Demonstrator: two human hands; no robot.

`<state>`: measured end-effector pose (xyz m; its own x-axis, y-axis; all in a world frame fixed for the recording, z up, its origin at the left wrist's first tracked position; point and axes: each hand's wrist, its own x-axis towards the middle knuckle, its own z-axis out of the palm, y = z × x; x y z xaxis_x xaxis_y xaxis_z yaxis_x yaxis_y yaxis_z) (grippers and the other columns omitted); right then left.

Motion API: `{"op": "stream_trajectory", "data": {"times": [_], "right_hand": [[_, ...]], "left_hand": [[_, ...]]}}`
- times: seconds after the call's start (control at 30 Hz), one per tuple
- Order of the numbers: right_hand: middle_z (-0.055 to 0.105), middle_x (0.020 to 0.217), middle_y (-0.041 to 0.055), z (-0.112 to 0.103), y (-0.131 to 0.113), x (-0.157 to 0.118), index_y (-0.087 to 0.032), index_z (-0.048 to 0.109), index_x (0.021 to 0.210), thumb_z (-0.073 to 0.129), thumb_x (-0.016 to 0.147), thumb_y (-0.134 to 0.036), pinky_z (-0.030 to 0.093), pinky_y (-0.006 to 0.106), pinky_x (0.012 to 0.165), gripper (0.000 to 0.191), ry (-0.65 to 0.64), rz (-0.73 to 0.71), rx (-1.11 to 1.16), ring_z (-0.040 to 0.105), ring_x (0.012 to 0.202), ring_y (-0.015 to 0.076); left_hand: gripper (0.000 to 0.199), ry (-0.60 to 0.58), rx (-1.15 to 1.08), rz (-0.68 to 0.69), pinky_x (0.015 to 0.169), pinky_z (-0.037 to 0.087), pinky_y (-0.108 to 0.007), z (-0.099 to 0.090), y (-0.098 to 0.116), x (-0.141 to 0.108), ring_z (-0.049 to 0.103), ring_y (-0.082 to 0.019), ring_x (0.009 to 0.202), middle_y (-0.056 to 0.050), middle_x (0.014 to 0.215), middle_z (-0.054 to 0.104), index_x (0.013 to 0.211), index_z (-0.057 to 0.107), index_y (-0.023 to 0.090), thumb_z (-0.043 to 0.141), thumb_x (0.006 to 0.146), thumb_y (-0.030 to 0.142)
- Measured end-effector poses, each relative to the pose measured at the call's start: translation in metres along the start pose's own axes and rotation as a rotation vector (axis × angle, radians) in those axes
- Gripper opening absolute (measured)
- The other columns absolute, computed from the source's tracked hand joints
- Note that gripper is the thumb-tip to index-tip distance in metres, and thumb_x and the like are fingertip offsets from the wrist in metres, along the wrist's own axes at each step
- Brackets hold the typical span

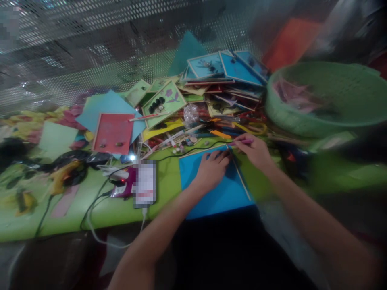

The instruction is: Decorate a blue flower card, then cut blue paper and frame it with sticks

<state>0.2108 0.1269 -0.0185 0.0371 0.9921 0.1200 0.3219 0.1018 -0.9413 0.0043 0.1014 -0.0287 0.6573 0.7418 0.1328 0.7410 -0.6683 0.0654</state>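
Observation:
A blue sheet (208,201) lies at the front edge of the green table, with a thin pale stick (242,183) along its right side and another along its top edge. My left hand (213,167) rests palm down on the upper part of the sheet, its fingers spread toward the top right corner. Just beyond that corner, my right hand (252,150) pinches a slim pink tool (246,141), whose tip points left. What kind of tool it is cannot be made out.
A green basket (326,125) stands at the back right. Framed pictures (208,64) are piled behind the hands. A phone (146,183) with a white cable, a yellow glue gun (65,177) and black cords lie left on the green table (115,219).

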Motion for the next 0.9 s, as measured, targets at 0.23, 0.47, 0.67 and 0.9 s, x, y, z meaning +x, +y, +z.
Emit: {"op": "stream_trajectory", "data": {"times": [0.23, 0.47, 0.67, 0.9], "right_hand": [[0.08, 0.094, 0.0063, -0.0018, 0.0027, 0.0005, -0.022, 0.07, 0.093, 0.068, 0.091, -0.046, 0.057, 0.033, 0.069, 0.023, -0.014, 0.001, -0.016, 0.072, 0.075, 0.0204], [0.078, 0.082, 0.0052, -0.0034, -0.0043, -0.0004, -0.022, 0.071, 0.083, 0.069, 0.087, -0.044, 0.054, 0.03, 0.062, 0.022, 0.009, 0.016, -0.045, 0.07, 0.069, 0.0193], [0.076, 0.075, 0.0037, -0.0059, -0.0032, -0.0021, -0.021, 0.07, 0.082, 0.068, 0.086, -0.041, 0.051, 0.028, 0.058, 0.02, 0.001, 0.049, -0.048, 0.066, 0.062, 0.0168], [0.072, 0.067, 0.0019, -0.0075, 0.0008, -0.0057, -0.022, 0.065, 0.078, 0.067, 0.085, -0.038, 0.046, 0.028, 0.056, 0.017, 0.005, 0.1, -0.037, 0.061, 0.057, 0.0153]], "left_hand": [[0.039, 0.0, 0.002, 0.011, 0.107, 0.045, -0.049, 0.0027, -0.0018, -0.0012, 0.049, -0.027, 0.142, -0.004, 0.161, 0.054, 0.142, 0.06, 0.026, 0.041, 0.108, 0.023], [0.041, -0.008, -0.006, 0.003, 0.108, 0.045, -0.05, 0.0018, -0.0022, -0.0007, 0.048, -0.028, 0.143, -0.004, 0.16, 0.055, 0.144, 0.059, 0.027, 0.045, 0.106, 0.023], [0.043, -0.001, -0.005, 0.006, 0.107, 0.044, -0.048, -0.0004, -0.0017, -0.0005, 0.049, -0.027, 0.142, -0.001, 0.162, 0.052, 0.148, 0.057, 0.027, 0.039, 0.109, 0.024], [0.046, -0.008, -0.026, -0.002, 0.108, 0.044, -0.049, 0.0009, -0.0021, -0.0008, 0.049, -0.026, 0.143, -0.001, 0.161, 0.054, 0.152, 0.054, 0.03, 0.04, 0.108, 0.024]]}}
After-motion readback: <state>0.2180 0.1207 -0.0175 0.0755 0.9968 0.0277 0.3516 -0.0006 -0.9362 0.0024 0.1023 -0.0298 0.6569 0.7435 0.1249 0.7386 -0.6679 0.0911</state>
